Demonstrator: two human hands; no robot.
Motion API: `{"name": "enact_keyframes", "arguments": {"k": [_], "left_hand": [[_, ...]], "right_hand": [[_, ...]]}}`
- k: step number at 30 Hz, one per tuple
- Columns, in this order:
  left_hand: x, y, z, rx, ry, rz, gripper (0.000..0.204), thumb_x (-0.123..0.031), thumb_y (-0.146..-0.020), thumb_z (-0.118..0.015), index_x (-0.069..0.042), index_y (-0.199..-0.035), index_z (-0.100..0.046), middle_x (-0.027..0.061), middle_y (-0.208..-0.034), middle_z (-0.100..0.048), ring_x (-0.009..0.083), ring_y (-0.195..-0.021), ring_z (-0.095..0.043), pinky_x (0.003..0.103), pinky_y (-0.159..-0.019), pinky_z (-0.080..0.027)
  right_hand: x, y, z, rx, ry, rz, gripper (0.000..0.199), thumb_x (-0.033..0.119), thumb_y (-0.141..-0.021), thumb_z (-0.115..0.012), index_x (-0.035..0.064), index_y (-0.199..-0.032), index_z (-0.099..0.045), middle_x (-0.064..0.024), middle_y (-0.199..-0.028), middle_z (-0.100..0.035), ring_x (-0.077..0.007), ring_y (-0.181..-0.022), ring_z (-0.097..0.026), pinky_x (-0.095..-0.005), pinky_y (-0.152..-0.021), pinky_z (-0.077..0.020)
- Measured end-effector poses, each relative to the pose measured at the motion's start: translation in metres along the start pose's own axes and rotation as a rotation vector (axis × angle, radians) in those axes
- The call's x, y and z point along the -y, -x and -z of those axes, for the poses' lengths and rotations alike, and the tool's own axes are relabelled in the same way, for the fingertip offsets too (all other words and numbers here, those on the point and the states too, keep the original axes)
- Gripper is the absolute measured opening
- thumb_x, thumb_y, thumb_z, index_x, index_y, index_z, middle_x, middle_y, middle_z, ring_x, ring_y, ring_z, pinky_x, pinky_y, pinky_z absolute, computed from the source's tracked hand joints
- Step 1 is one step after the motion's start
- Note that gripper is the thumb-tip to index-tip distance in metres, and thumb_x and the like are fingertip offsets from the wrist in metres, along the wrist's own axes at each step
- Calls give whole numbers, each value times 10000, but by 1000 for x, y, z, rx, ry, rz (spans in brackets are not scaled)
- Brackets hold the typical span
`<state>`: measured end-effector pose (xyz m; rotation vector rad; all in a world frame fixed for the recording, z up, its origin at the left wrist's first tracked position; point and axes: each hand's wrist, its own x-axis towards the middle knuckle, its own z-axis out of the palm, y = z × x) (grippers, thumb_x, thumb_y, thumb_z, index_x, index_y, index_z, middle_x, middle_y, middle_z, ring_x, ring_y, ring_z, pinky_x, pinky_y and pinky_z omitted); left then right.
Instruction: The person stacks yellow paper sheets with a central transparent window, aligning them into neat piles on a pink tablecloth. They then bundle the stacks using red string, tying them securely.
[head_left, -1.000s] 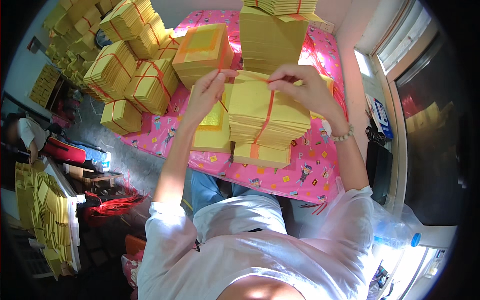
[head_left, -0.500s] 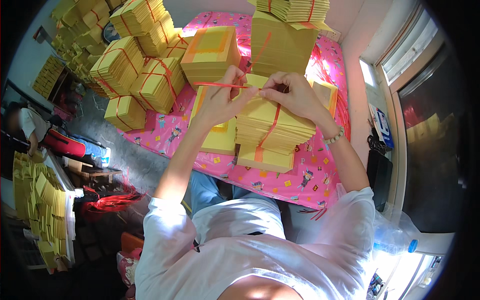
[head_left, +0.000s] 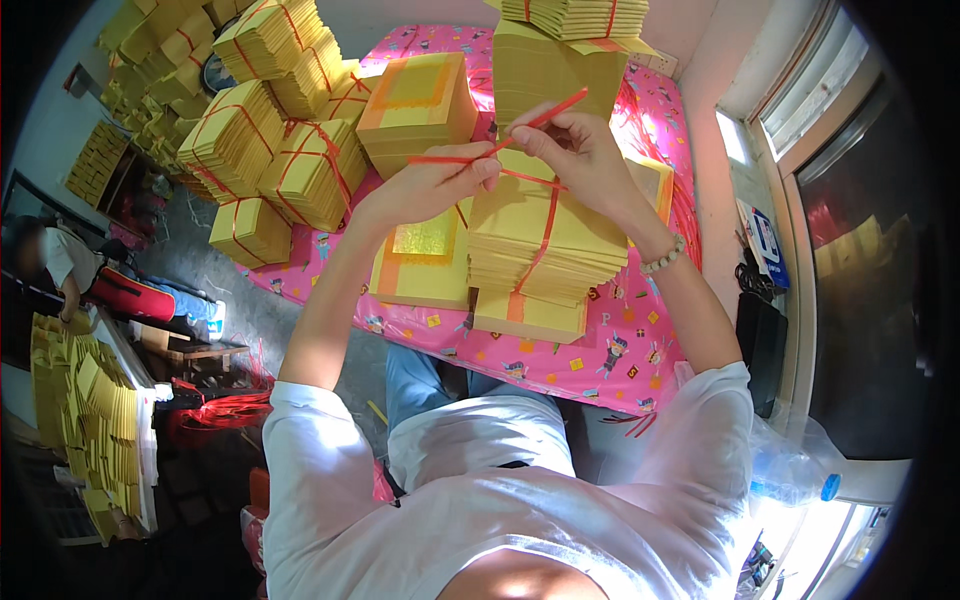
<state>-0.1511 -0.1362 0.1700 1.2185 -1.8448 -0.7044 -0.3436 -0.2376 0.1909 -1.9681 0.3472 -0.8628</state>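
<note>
A stack of yellow paper sheets point(head_left: 505, 228) lies in front of me on another yellow block point(head_left: 545, 322), with red plastic strapping point(head_left: 547, 235) running across its top and down its near side. Above its far left part, my left hand point(head_left: 430, 190) pinches one strap end, which sticks out to the left. Thumb against fingers, my right hand point(head_left: 575, 155) grips the other end, pointing up and to the right. Between my hands the two ends cross close to the stack. Whether a knot has formed there is hidden by my fingers.
Tied yellow bundles point(head_left: 315, 175) crowd the left of the pink patterned tablecloth point(head_left: 440, 340). Tall yellow blocks point(head_left: 555, 85) stand behind my hands. Loose red straps point(head_left: 685, 215) hang along the right edge. A person point(head_left: 70, 260) sits at far left by another loaded table.
My right hand has risen, drawing its strap end up and right. My left hand has shifted down and left, still pinching its end. The ends now cross between my hands.
</note>
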Motion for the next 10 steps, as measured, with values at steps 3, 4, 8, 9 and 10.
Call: {"name": "enact_keyframes", "arguments": {"k": [3,4,8,9,10], "left_hand": [[-2,-3,11,122,334,192,331,-365,-996,-452,-69,-953,-594,-26,-695,-484,71,-606,-426,232,-560,-372],[-2,-3,10,86,383,227,323,-362,-994,-458,-74,-962,-601,-29,-694,-483,60,-597,-410,216,-550,-355],[-1,-2,7,-2,327,267,312,-360,-986,-481,-83,-1015,-620,-33,-688,-483,37,-590,-395,186,-533,-332],[-3,-3,6,-6,251,249,316,-362,-984,-486,-82,-1033,-623,-32,-686,-483,36,-594,-403,187,-534,-338],[-8,-2,4,-21,186,210,283,-350,-966,-529,-93,-1034,-628,-23,-721,-526,49,-633,-449,206,-587,-381]], "right_hand": [[1,7,4,41,143,123,175,183,-892,-635,32,-970,-676,-27,-887,-642,-143,-792,-611,-280,-702,-480],[-2,10,6,57,256,215,160,177,-883,-640,42,-960,-679,-33,-891,-636,-165,-806,-616,-289,-705,-485],[13,21,7,151,442,270,120,98,-849,-665,35,-950,-684,-46,-979,-628,-196,-861,-598,-291,-774,-484],[12,21,10,202,445,243,125,92,-862,-650,39,-969,-686,-49,-1034,-625,-192,-873,-599,-305,-781,-486],[10,18,15,253,446,215,133,86,-874,-636,44,-988,-689,-53,-1089,-621,-189,-885,-599,-319,-788,-488]]}}
